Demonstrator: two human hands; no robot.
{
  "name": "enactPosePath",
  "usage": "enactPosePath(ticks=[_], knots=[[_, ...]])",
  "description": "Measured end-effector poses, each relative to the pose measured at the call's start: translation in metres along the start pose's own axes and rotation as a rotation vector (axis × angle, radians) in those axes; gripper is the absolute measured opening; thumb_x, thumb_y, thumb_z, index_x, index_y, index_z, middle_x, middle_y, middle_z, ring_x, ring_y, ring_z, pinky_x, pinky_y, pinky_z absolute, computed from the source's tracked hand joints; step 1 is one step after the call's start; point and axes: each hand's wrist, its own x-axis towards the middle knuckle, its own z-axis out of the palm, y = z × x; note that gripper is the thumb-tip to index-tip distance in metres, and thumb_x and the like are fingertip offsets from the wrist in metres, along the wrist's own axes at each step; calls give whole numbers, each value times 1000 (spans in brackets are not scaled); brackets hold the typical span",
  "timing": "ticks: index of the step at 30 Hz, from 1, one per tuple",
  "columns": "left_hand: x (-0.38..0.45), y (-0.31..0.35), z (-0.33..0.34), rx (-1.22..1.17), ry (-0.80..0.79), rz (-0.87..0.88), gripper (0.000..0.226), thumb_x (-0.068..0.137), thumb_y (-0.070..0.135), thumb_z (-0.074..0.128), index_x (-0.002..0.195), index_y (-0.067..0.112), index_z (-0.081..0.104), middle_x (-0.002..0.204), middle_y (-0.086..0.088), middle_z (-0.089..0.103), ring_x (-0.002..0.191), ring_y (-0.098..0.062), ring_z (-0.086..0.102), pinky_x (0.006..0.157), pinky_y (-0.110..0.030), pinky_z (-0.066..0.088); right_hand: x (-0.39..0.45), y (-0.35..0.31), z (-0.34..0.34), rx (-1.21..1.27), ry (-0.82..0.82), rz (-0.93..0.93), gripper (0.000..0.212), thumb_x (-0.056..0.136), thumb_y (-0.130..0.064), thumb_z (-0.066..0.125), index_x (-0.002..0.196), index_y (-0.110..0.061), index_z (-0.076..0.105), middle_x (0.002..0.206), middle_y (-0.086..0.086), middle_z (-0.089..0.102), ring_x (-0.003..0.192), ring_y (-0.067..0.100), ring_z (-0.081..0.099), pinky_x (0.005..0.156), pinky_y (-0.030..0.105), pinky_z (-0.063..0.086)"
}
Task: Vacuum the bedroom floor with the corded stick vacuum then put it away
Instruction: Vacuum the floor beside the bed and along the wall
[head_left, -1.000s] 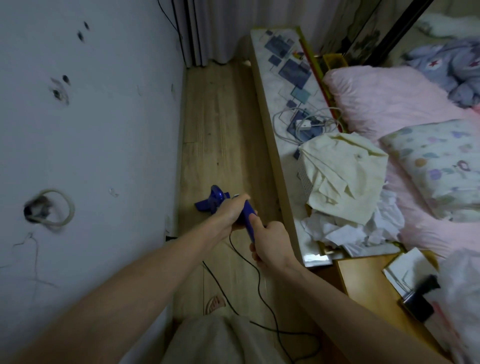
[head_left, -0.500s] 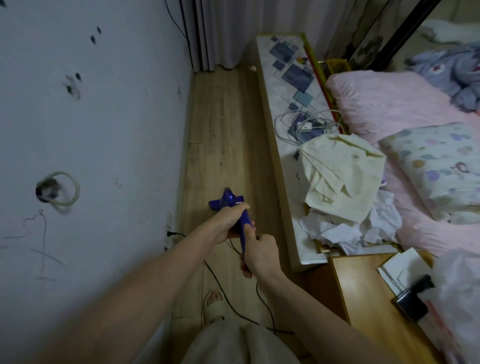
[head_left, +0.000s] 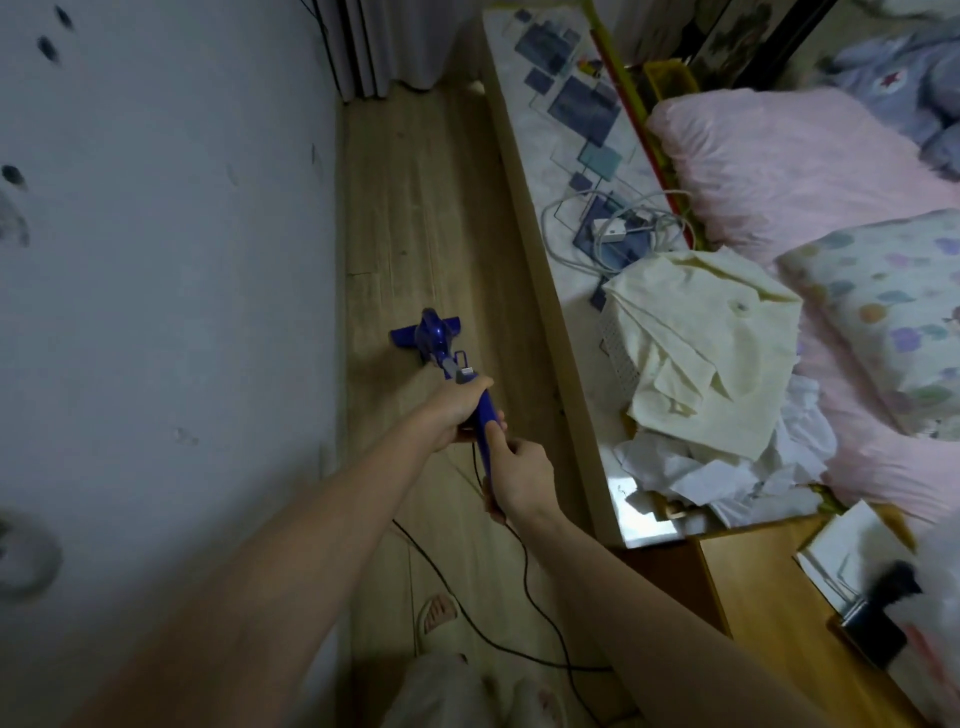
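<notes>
Blue plastic corded stick vacuum (head_left: 447, 358): on the pale wood plank floor (head_left: 415, 208) of the narrow aisle between the grey-white wall (head_left: 171, 260) and the long low wooden ledge with a blue-square patterned top (head_left: 550, 135). Its flat floor head sits on the boards, nearer the wall than the ledge; the stick slopes back and up from there into both hands. Long axis: roughly along the aisle, head end pointing away from the person toward the pale curtain (head_left: 395, 41) at the far end. Left hand (head_left: 457, 410): fingers curled round the blue handle, the forward hand and the one nearer the head. Right hand (head_left: 519, 480): wrapped round the handle's rear end, just behind the left, the two nearly touching. Thin black power cord (head_left: 524, 566): leaves the handle under the hands and trails across the floor behind them, past a foot in a pale slipper (head_left: 439, 613). Judgement: mid-stroke floor cleaning; unswept aisle lies straight ahead on the vacuum's own axis, so a push would be led by the left arm, with the cord loose near the feet as the thing to mind. Also present: cream cloth heap (head_left: 701, 353), pink bedding (head_left: 789, 161).
</notes>
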Motion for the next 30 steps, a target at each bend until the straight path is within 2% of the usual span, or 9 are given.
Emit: enactPosePath(ticks=[4,8,10,12,14,18,20,23,30], knots=[[33,25,-15,17,48,20,18,101,27,47,93,12,53,77,-10,65,66,-20,64,72,-35,56,44,-19,22,-21,17,20,44,100,-47,40,99,-6,58,63,3,55,43,11,48,41,23,41],[66,45,-30,7,62,37,21,101,29,46,91,12,52,74,-10,65,63,-20,64,68,-35,56,80,-39,40,-59,27,6,47,100,-50,38,95,-7,57,65,5,57,45,13,50,44,27,43],[79,54,-36,18,62,42,23,101,30,45,90,12,52,74,-9,65,64,-20,64,72,-37,57,93,-48,43,-77,22,-8,46,100,-50,37,90,-8,54,66,7,57,46,14,51,46,28,44],[88,60,-37,27,60,44,24,101,30,45,94,9,54,75,-10,66,65,-20,65,69,-35,56,101,-53,43,-100,15,-20,46,100,-50,36,90,-8,52,69,8,57,47,15,51,47,29,44],[93,63,-36,44,45,37,28,101,31,44,102,6,55,79,-10,66,66,-20,65,62,-31,55,106,-55,40,-120,10,-21,47,100,-51,36,92,-8,52,71,9,57,48,15,50,47,28,44],[92,60,-29,46,17,12,28,101,31,44,104,5,55,82,-11,67,71,-21,67,67,-34,56,100,-51,27,-131,2,-40,45,99,-51,37,91,-9,53,69,6,56,46,13,49,44,26,42],[85,55,-22,25,18,0,25,99,30,47,101,6,55,78,-10,67,66,-20,67,63,-33,55,90,-47,17,-138,-4,-46,45,99,-50,37,91,-9,52,67,6,55,46,13,48,44,26,42],[68,44,-8,-8,-5,-23,29,95,31,52,107,6,56,76,-10,69,59,-18,68,54,-29,54,69,-42,-1,-165,-21,-43,44,100,-50,36,92,-9,52,68,5,55,45,11,48,42,22,41],[14,13,30,-84,-39,-68,36,91,33,56,113,5,58,80,-9,69,74,-21,68,72,-34,58,8,-23,-45,-273,4,-57,48,100,-50,37,96,-5,54,64,3,56,36,5,48,37,17,39]])
